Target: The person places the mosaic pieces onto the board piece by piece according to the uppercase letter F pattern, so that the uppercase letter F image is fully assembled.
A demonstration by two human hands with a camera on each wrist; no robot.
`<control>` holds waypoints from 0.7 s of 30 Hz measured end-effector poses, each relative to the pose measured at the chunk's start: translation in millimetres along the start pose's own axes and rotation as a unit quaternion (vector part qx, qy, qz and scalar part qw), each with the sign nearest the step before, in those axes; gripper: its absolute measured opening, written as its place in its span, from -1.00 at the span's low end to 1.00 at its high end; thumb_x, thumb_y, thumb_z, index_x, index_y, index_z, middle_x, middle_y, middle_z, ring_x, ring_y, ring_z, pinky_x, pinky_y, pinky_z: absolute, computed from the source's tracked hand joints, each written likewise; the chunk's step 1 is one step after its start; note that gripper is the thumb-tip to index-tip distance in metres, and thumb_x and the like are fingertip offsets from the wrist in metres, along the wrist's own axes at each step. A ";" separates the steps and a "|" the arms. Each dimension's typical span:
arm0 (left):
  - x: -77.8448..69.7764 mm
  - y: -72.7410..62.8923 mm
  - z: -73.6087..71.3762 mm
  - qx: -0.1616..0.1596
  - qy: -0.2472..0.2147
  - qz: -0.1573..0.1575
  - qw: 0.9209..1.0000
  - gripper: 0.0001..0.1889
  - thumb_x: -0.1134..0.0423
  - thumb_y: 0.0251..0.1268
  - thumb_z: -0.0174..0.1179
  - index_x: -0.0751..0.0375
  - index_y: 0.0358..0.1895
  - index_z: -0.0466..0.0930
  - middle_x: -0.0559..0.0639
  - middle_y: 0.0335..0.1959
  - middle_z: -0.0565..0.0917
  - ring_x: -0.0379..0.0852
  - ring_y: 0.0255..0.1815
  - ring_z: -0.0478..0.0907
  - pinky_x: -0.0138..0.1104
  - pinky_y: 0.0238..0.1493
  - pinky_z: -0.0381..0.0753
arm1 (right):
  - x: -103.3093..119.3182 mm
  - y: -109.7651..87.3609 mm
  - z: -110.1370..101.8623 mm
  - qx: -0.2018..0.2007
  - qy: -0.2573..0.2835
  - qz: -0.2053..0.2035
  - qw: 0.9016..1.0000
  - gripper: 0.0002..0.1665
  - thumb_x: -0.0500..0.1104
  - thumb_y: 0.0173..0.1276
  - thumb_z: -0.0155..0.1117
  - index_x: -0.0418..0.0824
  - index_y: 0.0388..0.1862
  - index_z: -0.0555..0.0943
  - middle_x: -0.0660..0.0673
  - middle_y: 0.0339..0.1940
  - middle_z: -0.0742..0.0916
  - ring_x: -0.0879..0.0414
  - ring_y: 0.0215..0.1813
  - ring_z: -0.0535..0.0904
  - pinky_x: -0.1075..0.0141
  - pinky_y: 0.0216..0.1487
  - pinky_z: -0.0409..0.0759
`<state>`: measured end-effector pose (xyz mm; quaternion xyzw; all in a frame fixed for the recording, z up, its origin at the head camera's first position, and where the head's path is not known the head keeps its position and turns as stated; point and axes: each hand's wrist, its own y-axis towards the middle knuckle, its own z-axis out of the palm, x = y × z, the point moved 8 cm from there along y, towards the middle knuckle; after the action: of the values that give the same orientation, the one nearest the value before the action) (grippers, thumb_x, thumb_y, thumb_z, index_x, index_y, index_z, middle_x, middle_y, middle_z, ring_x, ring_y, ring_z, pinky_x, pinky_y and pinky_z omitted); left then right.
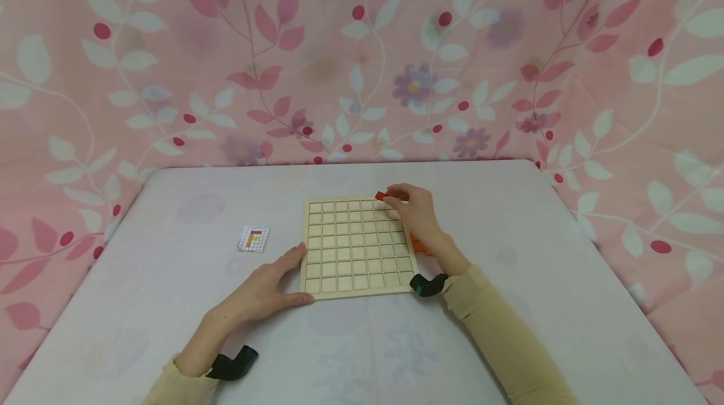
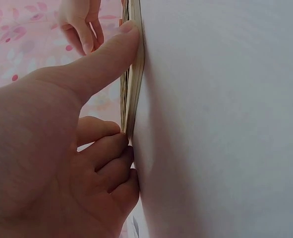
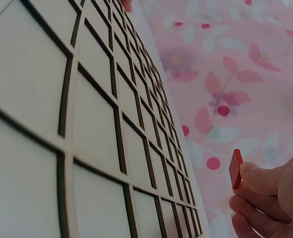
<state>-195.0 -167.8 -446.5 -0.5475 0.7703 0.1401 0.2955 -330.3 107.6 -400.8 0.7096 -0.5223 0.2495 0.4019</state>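
A pale wooden grid board (image 1: 359,254) lies flat on the table. My left hand (image 1: 257,288) rests against its near left corner, thumb on the corner and fingertips at the left edge. In the left wrist view the thumb (image 2: 99,67) lies straight across the board's edge. My right hand (image 1: 415,210) is over the board's far right part and pinches a small red tile (image 3: 236,169) between thumb and fingers, raised above the grid. Orange pieces (image 1: 418,245) lie beside the board's right edge, partly hidden by the right hand and wrist.
Left of the board lies a small card (image 1: 254,239) printed with a grid and coloured squares. A white patterned cloth (image 1: 362,348) covers the table, and a pink floral curtain (image 1: 317,65) hangs behind it.
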 end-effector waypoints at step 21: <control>-0.5 -0.2 -0.1 0.001 0.003 -0.001 1.000 0.10 -0.19 0.06 0.45 0.14 0.60 0.06 0.03 0.61 0.14 0.10 0.59 0.11 0.08 0.48 0.23 | -21.6 4.6 27.0 0.024 0.007 -0.006 1.000 -0.65 -0.13 0.32 0.43 -0.29 0.01 0.72 -0.18 -0.11 0.80 -0.04 -0.02 0.71 0.10 0.02 0.65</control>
<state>-194.7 -167.5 -446.1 -0.5487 0.7704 0.1376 0.2942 -343.6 96.3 -431.0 0.7206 -0.5092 0.2644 0.3893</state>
